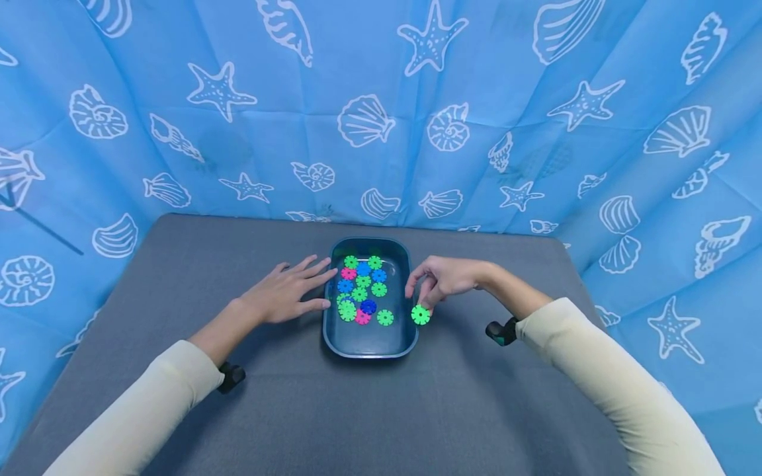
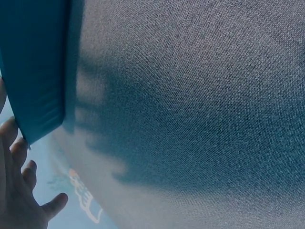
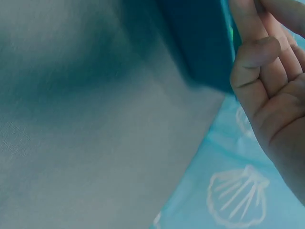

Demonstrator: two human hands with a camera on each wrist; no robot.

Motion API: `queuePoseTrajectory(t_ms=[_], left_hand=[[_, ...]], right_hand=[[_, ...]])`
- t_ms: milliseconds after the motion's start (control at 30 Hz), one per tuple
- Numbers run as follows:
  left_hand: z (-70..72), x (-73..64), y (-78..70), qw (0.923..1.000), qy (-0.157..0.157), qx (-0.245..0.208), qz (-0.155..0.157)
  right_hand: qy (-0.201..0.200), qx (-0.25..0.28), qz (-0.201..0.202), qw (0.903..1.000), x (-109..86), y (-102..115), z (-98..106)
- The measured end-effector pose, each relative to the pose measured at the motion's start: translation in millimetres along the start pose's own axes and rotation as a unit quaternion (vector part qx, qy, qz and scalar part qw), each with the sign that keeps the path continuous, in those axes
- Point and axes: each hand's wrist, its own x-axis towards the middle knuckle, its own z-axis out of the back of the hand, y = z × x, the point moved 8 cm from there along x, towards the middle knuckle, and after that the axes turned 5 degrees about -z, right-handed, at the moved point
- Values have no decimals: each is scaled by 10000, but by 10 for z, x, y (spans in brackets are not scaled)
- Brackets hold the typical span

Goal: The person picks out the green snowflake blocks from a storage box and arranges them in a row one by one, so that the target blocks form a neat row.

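A dark blue tray (image 1: 369, 340) holds several notched plastic discs in green, pink and blue, among them a pink disc (image 1: 348, 273) and a dark blue disc (image 1: 368, 307). My left hand (image 1: 288, 294) lies with fingers extended at the tray's left rim; its fingertips appear to touch the edge in the left wrist view. Just outside the right rim, my right hand (image 1: 449, 277) pinches a green notched disc (image 1: 421, 315) between thumb and finger. In the right wrist view the right hand (image 3: 281, 95) hides most of that disc.
Under the tray is a grey cloth-covered table (image 1: 381, 416). Behind and around it hangs a blue curtain (image 1: 393, 172) with white shell and starfish prints. A black wrist strap shows at the left cuff (image 1: 232, 377) and another at the right cuff (image 1: 502, 332).
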Motion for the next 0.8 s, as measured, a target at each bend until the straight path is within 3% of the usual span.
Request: queuePoseTrajectory(t_ms=[100,233,367,467,700,800], left_hand=[[2,-7,0,10000,-8,-42,-1],[10,-16,-1,9999,4,-111,30],[2,-17,10,10000,-14,-85,31],[-10,-10,20,10000,-34,-41,27],[-17,0,26,10000,-11,-41,34],[-7,1,21,10000,-31,-44,7]], right_hand=[[-395,215,-27,9990,-60,-152,138],[-1428,383,-70,9890,-99,-401,344],[-2686,552,-184,9615,-94,-686,485],[-3336,781,-405,9386,-73,-889,512],[-4061,1459,-1023,8963,-57,-1193,480],[-4200,1595,-1194,8854,-65,-1241,478]])
